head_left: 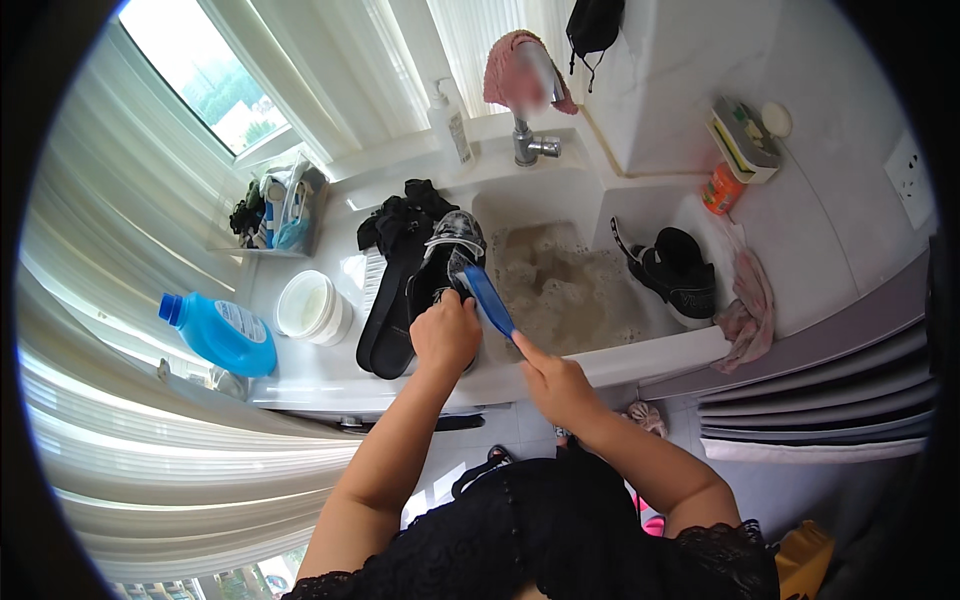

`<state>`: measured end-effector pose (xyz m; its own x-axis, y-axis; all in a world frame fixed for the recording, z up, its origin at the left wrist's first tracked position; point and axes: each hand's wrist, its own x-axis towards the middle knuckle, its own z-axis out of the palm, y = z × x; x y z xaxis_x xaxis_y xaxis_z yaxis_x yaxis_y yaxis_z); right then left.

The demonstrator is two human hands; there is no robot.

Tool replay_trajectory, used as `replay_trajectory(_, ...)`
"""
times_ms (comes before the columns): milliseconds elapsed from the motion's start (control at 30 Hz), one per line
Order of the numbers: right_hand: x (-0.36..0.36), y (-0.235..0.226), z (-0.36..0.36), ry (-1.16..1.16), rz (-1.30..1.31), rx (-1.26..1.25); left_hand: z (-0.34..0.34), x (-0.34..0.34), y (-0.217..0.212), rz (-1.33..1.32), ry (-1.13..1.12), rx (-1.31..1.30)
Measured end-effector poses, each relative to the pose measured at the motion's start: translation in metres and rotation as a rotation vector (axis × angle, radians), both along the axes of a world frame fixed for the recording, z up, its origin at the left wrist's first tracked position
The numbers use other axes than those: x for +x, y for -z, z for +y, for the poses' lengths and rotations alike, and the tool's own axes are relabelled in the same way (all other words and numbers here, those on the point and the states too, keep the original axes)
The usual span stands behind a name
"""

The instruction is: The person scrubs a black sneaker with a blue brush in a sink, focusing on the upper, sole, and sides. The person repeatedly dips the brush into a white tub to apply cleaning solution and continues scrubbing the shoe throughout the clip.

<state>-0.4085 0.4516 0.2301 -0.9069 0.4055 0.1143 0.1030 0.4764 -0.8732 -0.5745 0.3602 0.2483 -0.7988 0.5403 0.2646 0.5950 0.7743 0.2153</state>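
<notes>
A: Bench (330, 375), white, under curtained window; sink (560, 285) of murky suds at centre.
B: Hands?
A: Left hand (445, 335) closed on black sandal (445, 265) at sink's left edge; right hand (550, 380) gripping blue brush (488, 300) against it.
B: Surroundings?
A: Blue detergent bottle (218, 333) at left end, white tub (312, 307) beside it, second black shoe (675, 270) at sink's right edge, pink cloth (748, 310) over front right corner.
</notes>
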Motion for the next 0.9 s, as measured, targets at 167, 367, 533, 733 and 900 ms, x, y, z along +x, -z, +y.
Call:
replay_trajectory(167, -0.036, -0.001, 0.034, -0.027, -0.098, 0.05, 0.004, 0.002, 0.001, -0.022, 0.107, -0.082)
replay_trajectory(367, -0.05, -0.032, 0.057, -0.013, -0.175, 0.426, 0.004, 0.001, -0.009, -0.112, 0.202, -0.181)
replay_trajectory(533, -0.01, -0.105, 0.051, -0.102, -0.204, 0.298, -0.019, -0.004, -0.047, -0.215, 0.333, -0.252)
replay_trajectory(733, -0.01, -0.099, 0.022, -0.187, -0.339, 0.038, -0.034, -0.038, -0.054, 0.013, 0.251, -0.232)
replay_trajectory(900, -0.038, -0.096, 0.011, -0.191, -0.387, 0.256, -0.017, -0.054, -0.043, -0.013, 0.148, -0.285)
